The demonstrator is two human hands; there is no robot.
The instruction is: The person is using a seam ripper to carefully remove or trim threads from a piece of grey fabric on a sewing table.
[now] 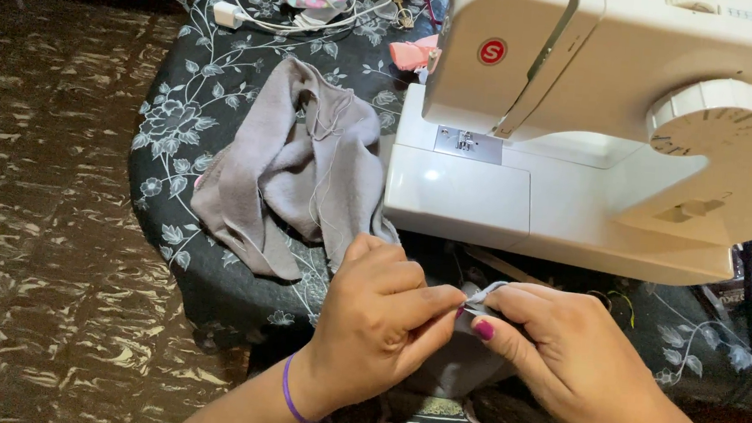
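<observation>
Your left hand and right hand: both pinching one small grey fabric piece, possibly folded. Beside: grey garment, white sewing machine.

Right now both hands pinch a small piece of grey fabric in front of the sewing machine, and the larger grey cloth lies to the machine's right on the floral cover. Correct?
Not quite. The head view shows the larger grey cloth to the left of the sewing machine, not its right. The rest holds: the left hand and right hand pinch the small grey piece in front of the machine, over the floral cover.
</observation>
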